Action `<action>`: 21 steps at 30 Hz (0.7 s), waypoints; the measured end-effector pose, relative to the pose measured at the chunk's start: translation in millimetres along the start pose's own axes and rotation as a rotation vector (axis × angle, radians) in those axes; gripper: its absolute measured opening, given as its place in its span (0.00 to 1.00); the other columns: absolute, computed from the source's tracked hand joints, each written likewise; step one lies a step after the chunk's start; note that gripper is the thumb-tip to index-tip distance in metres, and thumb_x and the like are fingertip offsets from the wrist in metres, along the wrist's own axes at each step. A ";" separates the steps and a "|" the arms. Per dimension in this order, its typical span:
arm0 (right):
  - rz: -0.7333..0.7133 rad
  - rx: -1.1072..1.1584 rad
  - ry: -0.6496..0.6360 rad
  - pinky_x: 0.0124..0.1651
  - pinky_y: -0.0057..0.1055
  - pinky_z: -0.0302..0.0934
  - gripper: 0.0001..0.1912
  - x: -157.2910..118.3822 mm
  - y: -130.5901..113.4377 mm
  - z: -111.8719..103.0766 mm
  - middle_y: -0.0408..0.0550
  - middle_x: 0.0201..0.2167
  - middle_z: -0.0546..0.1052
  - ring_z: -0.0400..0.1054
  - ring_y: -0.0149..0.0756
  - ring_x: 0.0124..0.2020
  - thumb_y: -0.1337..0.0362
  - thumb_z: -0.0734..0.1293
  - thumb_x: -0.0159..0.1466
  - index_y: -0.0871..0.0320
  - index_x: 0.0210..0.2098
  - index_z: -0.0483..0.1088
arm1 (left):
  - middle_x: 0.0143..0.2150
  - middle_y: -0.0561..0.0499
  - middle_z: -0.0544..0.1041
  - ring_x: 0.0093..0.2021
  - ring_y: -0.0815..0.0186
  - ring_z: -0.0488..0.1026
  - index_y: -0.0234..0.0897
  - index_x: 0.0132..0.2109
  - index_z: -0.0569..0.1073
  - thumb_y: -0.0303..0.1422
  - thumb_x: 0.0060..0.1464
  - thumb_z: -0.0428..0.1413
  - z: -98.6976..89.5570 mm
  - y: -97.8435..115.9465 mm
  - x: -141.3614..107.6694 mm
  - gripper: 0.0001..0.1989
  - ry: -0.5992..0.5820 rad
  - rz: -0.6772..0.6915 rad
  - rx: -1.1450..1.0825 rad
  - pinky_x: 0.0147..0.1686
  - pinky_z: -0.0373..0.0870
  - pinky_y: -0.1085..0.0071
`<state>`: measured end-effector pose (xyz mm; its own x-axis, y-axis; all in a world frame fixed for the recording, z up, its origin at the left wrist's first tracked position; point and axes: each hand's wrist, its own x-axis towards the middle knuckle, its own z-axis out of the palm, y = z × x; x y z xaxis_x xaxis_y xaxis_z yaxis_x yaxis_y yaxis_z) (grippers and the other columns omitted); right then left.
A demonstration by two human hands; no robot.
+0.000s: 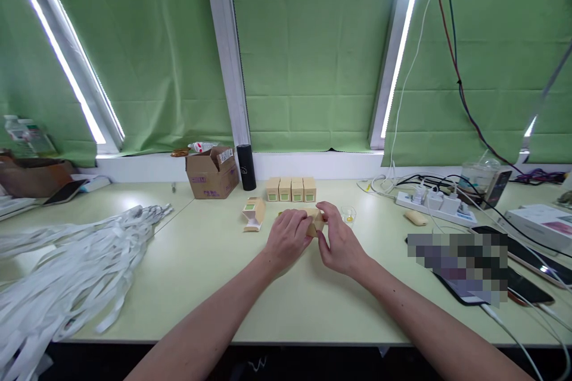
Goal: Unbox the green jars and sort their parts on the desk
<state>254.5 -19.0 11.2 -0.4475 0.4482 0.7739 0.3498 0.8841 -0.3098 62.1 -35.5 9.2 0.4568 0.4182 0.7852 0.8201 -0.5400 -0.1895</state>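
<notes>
Pinched between your left hand [289, 238] and right hand [340, 241], fingers narrowly closed, the small kraft box [315, 221] sits above the table [286, 303], near four labelled boxes [291, 189] whose writing is too small to read.

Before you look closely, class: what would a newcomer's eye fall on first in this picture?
Probably the green blinds filling the upper view. Then the heap of white straps sprawled over the left of the table, and the left hand and right hand holding a small box near the middle.
</notes>
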 end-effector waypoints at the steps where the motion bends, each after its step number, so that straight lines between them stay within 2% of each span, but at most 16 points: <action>1: 0.013 0.004 0.003 0.54 0.55 0.74 0.39 0.2 -0.2 0.4 0.63 0.65 0.60 0.62 0.57 0.66 0.73 0.62 0.64 0.51 0.70 0.44 | 0.48 0.41 0.76 0.49 0.53 0.77 0.40 0.55 0.69 0.26 0.62 0.55 0.3 0.5 0.0 0.14 -0.005 0.000 -0.005 0.47 0.76 0.54; 5: 0.081 0.014 0.005 0.51 0.54 0.76 0.39 0.0 1.0 1.9 0.63 0.65 0.58 0.65 0.56 0.61 0.74 0.63 0.62 0.51 0.69 0.47 | 0.48 0.41 0.76 0.49 0.53 0.77 0.38 0.54 0.68 0.28 0.64 0.54 1.0 2.9 1.2 0.13 -0.003 0.001 -0.025 0.46 0.77 0.55; 11: 0.099 -0.001 0.017 0.48 0.53 0.77 0.40 -0.2 3.7 3.0 0.62 0.64 0.59 0.66 0.55 0.60 0.74 0.64 0.60 0.50 0.68 0.48 | 0.46 0.41 0.74 0.46 0.54 0.76 0.37 0.51 0.67 0.29 0.64 0.55 0.6 4.6 3.3 0.10 0.029 -0.002 -0.027 0.41 0.77 0.59; 21: 0.076 -0.014 0.060 0.46 0.49 0.77 0.39 -0.9 9.6 7.6 0.62 0.64 0.59 0.68 0.52 0.57 0.74 0.63 0.61 0.50 0.68 0.47 | 0.48 0.41 0.74 0.48 0.53 0.74 0.37 0.54 0.66 0.30 0.61 0.59 1.3 5.2 1.0 0.16 0.025 -0.075 -0.091 0.42 0.78 0.59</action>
<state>252.0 -9.8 3.3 -0.3695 0.5051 0.7799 0.3926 0.8456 -0.3616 67.3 -37.0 8.2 0.3858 0.4421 0.8098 0.8162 -0.5728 -0.0761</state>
